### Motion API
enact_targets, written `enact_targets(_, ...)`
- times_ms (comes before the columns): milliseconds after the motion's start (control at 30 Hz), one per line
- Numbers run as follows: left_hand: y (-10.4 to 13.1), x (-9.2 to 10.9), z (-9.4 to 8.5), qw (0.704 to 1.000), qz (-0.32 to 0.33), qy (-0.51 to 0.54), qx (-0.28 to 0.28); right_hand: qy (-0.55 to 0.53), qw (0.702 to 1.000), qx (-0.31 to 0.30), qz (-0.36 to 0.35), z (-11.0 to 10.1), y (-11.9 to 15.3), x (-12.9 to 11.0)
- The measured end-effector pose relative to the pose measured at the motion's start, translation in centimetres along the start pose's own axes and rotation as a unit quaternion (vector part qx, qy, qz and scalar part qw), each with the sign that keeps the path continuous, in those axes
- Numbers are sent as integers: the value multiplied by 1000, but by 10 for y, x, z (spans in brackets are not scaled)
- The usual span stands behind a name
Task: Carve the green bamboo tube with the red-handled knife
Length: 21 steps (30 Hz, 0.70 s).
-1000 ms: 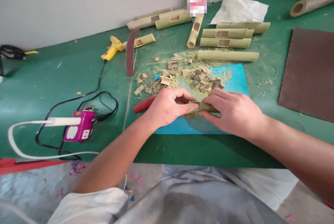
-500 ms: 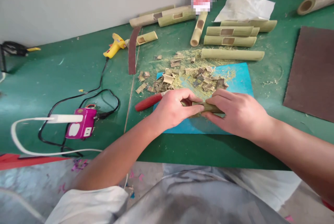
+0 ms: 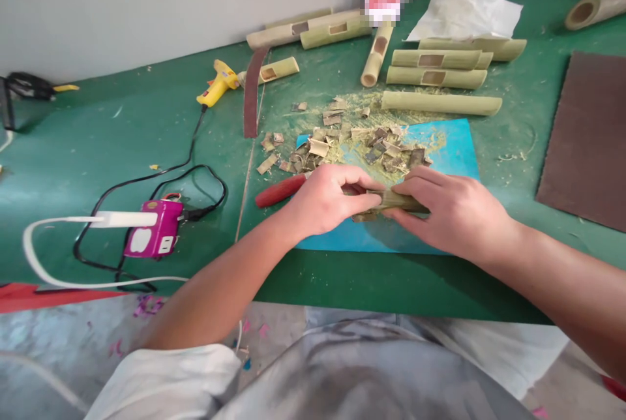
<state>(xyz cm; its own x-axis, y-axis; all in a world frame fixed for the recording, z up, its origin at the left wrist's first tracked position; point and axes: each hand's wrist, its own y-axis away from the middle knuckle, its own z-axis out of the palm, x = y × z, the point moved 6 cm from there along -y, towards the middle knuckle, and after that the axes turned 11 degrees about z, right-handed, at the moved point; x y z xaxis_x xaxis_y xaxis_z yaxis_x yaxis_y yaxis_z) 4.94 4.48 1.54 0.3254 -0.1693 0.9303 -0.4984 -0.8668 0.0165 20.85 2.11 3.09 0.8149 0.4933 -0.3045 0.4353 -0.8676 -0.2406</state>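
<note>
My right hand (image 3: 452,206) is wrapped over a short green bamboo tube (image 3: 400,201), thumb on the near side and fingers on the far side. My left hand (image 3: 330,201) pinches at the tube's left part with thumb and index finger, close to the right fingertips. The palm and fingers hide much of the tube there. Both hands are over a blue mat (image 3: 342,240). Beyond them lie small brown bamboo scraps (image 3: 386,146) and yellowish shavings (image 3: 355,159). A red handle (image 3: 278,192) pokes out left of my left hand, its far end hidden.
Cut bamboo tubes (image 3: 437,77), some with square openings, lie along the back. To the left are a yellow glue gun (image 3: 218,84), a brown sandpaper strip (image 3: 253,97) and a purple power adapter (image 3: 154,227) with cords. A large brown sheet (image 3: 584,146) lies right.
The view has shifted slightly, so most things sit a little further right. My two hands keep hold of the bamboo tube, with slightly more of it showing between them.
</note>
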Motion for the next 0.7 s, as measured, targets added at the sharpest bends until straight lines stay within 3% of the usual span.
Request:
enact_targets(167,2,0,-7,999,-1,36,-41,0,1000,-16,3,-1,0,4)
enact_targets(400,2,3,-7,997,22,72,23,-4,999,16,28,-11,-2,7)
enact_targets(533,0,4,-11,995,58,59,57,-8,999,1,38,-7,-3,8)
enact_targets(700,-1,6,-12,994,86,31,64,5,999,-5,48,-5,-4,9)
